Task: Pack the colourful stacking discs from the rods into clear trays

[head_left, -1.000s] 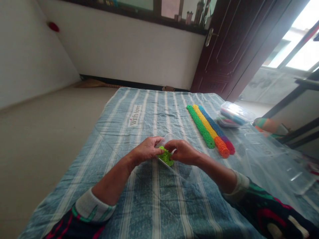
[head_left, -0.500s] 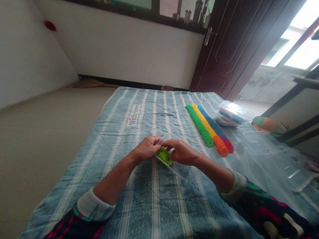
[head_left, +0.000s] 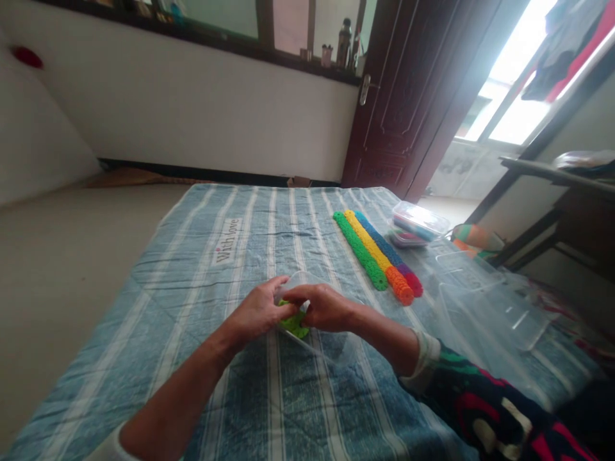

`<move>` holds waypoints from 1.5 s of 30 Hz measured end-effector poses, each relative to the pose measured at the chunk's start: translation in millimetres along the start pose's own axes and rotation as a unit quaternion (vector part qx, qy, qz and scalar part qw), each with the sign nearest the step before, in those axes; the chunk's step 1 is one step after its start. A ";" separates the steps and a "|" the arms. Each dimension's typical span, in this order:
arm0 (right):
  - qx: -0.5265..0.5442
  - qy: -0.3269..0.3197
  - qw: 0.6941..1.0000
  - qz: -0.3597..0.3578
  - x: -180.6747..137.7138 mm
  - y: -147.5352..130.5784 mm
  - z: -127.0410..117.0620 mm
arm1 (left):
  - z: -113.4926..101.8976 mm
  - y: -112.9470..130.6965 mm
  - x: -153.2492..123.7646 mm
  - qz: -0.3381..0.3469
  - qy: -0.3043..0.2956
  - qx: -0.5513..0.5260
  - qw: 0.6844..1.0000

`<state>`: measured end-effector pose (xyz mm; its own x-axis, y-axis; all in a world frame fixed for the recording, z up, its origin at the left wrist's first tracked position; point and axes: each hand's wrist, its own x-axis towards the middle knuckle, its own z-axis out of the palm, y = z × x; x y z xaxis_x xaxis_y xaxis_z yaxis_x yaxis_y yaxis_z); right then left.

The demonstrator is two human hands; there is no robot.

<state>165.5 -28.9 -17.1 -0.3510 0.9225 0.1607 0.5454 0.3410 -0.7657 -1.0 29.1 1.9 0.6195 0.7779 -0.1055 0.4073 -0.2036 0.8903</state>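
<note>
At the middle of the bed cover, a small clear plastic box (head_left: 331,351) lies tilted with several lime-green discs (head_left: 295,326) at its left end. My left hand (head_left: 258,310) is closed on the box's left edge, its thumb over the discs. My right hand (head_left: 327,308) reaches over the box from the right, fingers pinched down at the lime-green discs; its fingertips are partly hidden. Beyond my right hand lie rows of similar small discs: a green row (head_left: 360,250), a yellow row (head_left: 368,240) ending in orange (head_left: 399,285), and a blue row (head_left: 379,238) ending in purple and red.
A lidded clear box with coloured contents (head_left: 417,224) stands at the far right of the striped cover (head_left: 192,307). Larger clear containers (head_left: 494,314) lie nearer on the right. A "With love" label (head_left: 227,242) shows at left. Behind are a wall and a dark red door (head_left: 398,96).
The view has turned slightly right, so everything sits further left. My left thumb has come across over the lime-green discs, and my right fingers have shifted on them.
</note>
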 end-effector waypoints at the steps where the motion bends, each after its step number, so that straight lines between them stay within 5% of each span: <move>1: 0.004 0.000 1.000 -0.003 0.2 0.3 0.2 | 1.0 0.3 -0.1 0.002 0.004 0.014 1.000; 17: -0.132 0.017 0.990 -0.047 -4.5 -3.9 -1.2 | 6.2 4.7 -0.9 0.005 0.022 0.151 0.988; 23: -0.187 0.127 0.974 0.012 -39.7 -19.1 -52.6 | 5.5 6.7 -2.2 -0.006 0.009 0.168 0.986; 26: -0.288 0.193 0.933 0.092 -59.7 -5.9 -90.8 | 6.3 7.6 -1.8 -0.018 0.013 0.182 0.983; 31: -0.405 0.076 0.876 0.252 -79.8 28.3 -128.0 | 7.2 6.3 -0.1 -0.018 0.021 0.184 0.982; 35: -0.410 0.014 0.875 0.259 -83.6 47.3 -129.9 | 7.4 3.7 0.4 -0.016 0.027 0.178 0.984; 45: -0.421 -0.005 0.871 0.252 -82.9 60.1 -130.9 | 7.4 8.3 -0.7 -0.025 0.019 0.184 0.982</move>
<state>327.0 -61.1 5.1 0.0910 0.9932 -0.0726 0.9957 -0.0918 -0.0083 7.0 22.4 6.1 0.5700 0.8126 -0.1214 0.6556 -0.3607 0.6634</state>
